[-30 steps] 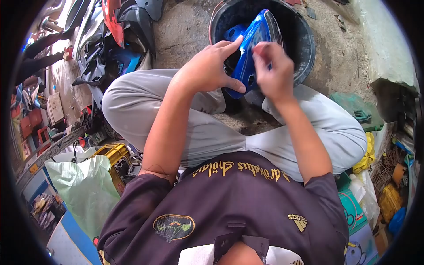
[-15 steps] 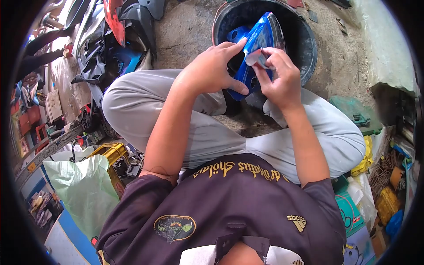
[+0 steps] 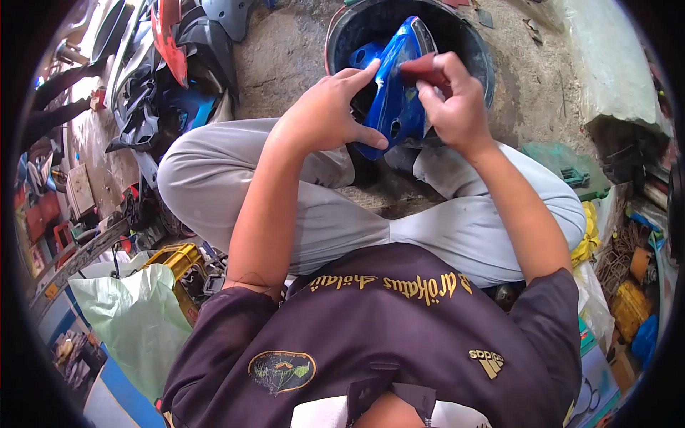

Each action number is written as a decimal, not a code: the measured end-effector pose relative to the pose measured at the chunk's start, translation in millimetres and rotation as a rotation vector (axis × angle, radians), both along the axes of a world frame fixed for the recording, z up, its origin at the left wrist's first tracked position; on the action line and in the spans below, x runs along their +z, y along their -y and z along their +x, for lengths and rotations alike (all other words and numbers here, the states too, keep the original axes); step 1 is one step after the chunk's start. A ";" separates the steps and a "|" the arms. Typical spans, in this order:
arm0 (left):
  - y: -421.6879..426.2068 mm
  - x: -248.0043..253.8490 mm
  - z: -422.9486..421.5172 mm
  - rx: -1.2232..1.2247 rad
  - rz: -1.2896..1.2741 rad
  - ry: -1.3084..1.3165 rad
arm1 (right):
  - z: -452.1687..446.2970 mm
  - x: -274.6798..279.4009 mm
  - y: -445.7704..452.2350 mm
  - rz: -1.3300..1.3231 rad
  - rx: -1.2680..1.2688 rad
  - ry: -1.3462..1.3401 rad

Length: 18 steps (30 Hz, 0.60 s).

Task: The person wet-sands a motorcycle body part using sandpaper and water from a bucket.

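Note:
A glossy blue motorcycle body panel (image 3: 389, 96) is tilted over a black bucket (image 3: 482, 53) between my knees. My left hand (image 3: 321, 114) grips the panel's left edge, thumb near its lower end and fingers higher up. In my right hand (image 3: 460, 107), pinched and curled fingers hold a reddish-brown piece of sandpaper (image 3: 422, 68) against or just above the panel's right side. A dark hole shows low on the panel. Part of the sandpaper is hidden by my fingers.
Black and red body panels (image 3: 168, 46) are piled at the upper left. A yellow crate (image 3: 175, 260) and a pale plastic bag (image 3: 132, 314) stand at the left. A concrete block (image 3: 617, 71) is at the right, with a green plastic case (image 3: 564, 167) below it.
My right hand has turned and moved up the panel, so the sandpaper's reddish-brown face now shows instead of its pale one. My left hand keeps its grip. The whole view has shifted slightly.

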<state>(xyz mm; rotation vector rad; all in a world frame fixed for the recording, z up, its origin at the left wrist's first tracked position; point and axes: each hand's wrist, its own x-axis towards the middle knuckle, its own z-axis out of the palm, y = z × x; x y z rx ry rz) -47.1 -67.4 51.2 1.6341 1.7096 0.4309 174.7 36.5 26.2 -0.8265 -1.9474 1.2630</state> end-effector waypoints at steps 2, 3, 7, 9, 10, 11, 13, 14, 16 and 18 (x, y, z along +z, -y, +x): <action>0.3 -1.6 -2.0 0.006 0.004 0.012 | 0.8 -6.6 4.5 0.119 0.070 0.031; 0.4 -0.9 -3.2 0.013 0.005 0.027 | 3.0 -11.8 5.8 0.265 0.108 0.032; 2.3 1.3 -2.2 0.022 -0.011 0.058 | 1.5 -15.0 12.1 0.522 0.197 0.101; 0.0 2.7 -1.5 0.018 -0.023 0.036 | 0.9 -13.5 8.6 0.581 0.229 0.132; -0.6 2.6 -1.2 0.017 -0.025 0.040 | 2.3 -16.4 5.1 0.604 0.249 0.134; -0.8 2.2 -1.7 0.014 -0.027 0.043 | 3.5 -19.9 1.3 0.628 0.267 0.136; -1.7 2.6 -2.2 0.011 -0.025 0.040 | 5.4 -30.7 -8.6 0.620 0.242 0.125; -1.2 2.9 -1.7 0.012 -0.025 0.035 | 6.7 -36.1 -12.8 0.615 0.230 0.121; -1.0 2.6 -1.2 0.014 -0.024 0.034 | 9.9 -45.0 -18.9 0.633 0.223 0.134; -1.0 3.2 -1.3 0.013 -0.024 0.039 | 11.0 -47.7 -16.4 0.639 0.207 0.129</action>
